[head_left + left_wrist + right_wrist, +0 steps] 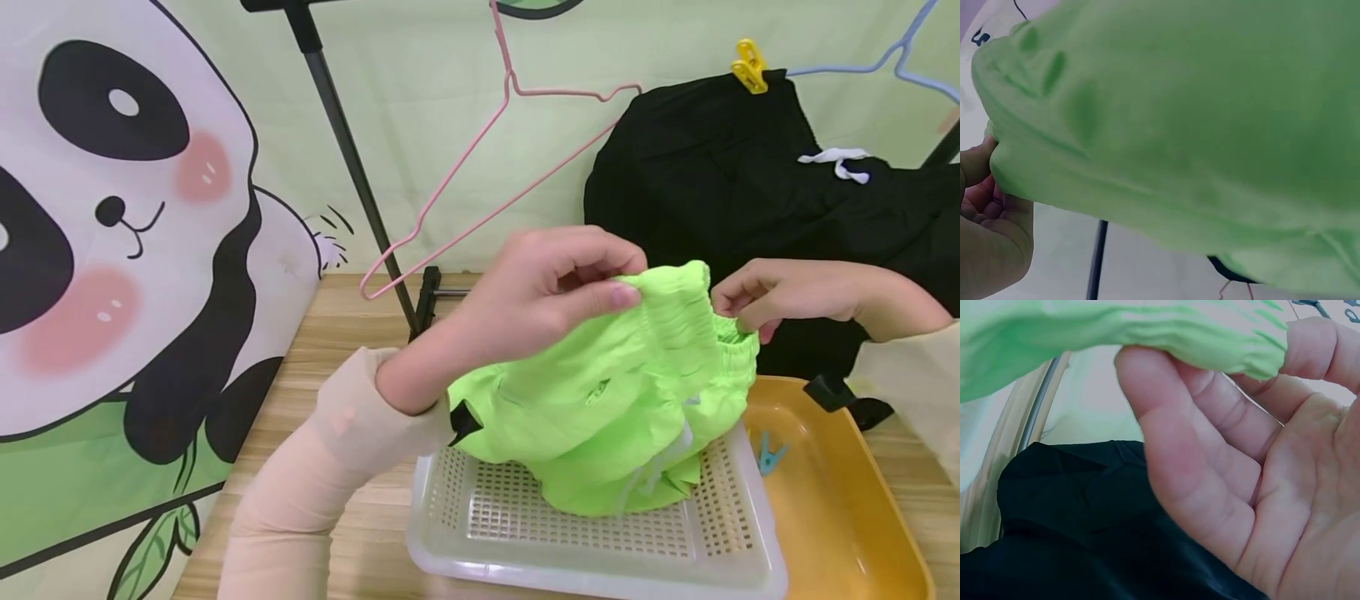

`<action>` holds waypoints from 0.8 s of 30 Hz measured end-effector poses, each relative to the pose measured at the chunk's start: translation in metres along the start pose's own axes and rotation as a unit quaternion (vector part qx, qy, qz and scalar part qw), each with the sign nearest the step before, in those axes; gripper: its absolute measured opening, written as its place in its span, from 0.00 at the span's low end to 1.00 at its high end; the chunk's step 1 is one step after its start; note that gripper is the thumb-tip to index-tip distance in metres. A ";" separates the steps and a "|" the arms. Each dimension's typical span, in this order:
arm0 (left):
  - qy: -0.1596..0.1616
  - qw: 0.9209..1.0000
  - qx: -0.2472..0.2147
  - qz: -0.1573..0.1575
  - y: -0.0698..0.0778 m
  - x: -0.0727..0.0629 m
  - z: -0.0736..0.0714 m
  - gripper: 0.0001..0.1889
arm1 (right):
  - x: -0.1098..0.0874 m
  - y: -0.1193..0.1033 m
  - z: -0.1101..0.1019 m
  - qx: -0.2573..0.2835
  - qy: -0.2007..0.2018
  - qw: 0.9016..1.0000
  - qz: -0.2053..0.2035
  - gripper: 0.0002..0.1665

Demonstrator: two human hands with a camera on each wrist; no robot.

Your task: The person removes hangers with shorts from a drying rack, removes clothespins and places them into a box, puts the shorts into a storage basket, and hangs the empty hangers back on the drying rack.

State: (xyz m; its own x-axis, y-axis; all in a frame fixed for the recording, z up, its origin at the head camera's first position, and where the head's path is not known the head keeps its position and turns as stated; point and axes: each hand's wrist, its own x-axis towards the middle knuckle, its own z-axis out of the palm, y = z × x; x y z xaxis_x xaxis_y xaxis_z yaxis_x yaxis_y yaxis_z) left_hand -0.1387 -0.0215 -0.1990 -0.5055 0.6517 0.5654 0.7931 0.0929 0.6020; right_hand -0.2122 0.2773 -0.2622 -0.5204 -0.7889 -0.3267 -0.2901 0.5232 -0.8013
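Observation:
Bright lime-green shorts (600, 417) with an elastic waistband and a pale drawstring are held up over a white perforated basket (487, 562). My left hand (551, 287) pinches the left end of the waistband between thumb and fingers. At its other end, my right hand (810, 292) grips the elastic edge. Green cloth (1179, 125) fills most of the left wrist view, with the left hand (997, 244) at its edge. In the right wrist view, the gathered waistband (1197, 331) lies between the thumb and fingers of the right hand (1210, 456).
A pink hanger (468, 158) hangs from above, left of black shorts (697, 175) fastened with a yellow clip (749, 67) to a blue hanger (862, 68). An orange tray (832, 517) holding a blue clip (769, 455) sits right of the basket. A dark pole (352, 158) stands behind.

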 end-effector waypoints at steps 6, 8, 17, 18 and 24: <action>0.000 1.000 -0.017 -0.010 0.002 -0.002 -0.002 0.02 | 0.000 0.003 0.001 0.008 -0.002 1.000 0.001 0.07; 0.002 0.999 -0.028 -0.030 -0.002 -0.007 -0.002 0.02 | 0.001 0.006 0.003 0.016 -0.010 1.000 0.000 0.06; 0.025 0.982 -0.061 -0.179 -0.027 -0.040 -0.002 0.04 | 0.009 0.020 0.015 0.039 -0.020 0.999 0.032 0.04; 0.027 0.979 -0.059 -0.196 -0.030 -0.044 -0.002 0.04 | 0.010 0.022 0.017 0.043 -0.020 0.998 0.036 0.04; 0.038 0.962 -0.051 -0.266 -0.055 -0.070 -0.003 0.04 | 0.016 0.032 0.026 0.065 -0.034 0.995 0.070 0.04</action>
State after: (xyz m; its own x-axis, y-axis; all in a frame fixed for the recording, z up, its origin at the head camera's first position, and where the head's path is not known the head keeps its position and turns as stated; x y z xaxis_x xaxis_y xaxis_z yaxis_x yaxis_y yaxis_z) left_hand -0.1478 -0.0743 -0.2704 -0.8576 0.4743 0.1989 0.3788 0.3209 0.8681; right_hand -0.2089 0.2729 -0.3068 -0.4921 -0.7334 -0.4691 -0.1096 0.5867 -0.8023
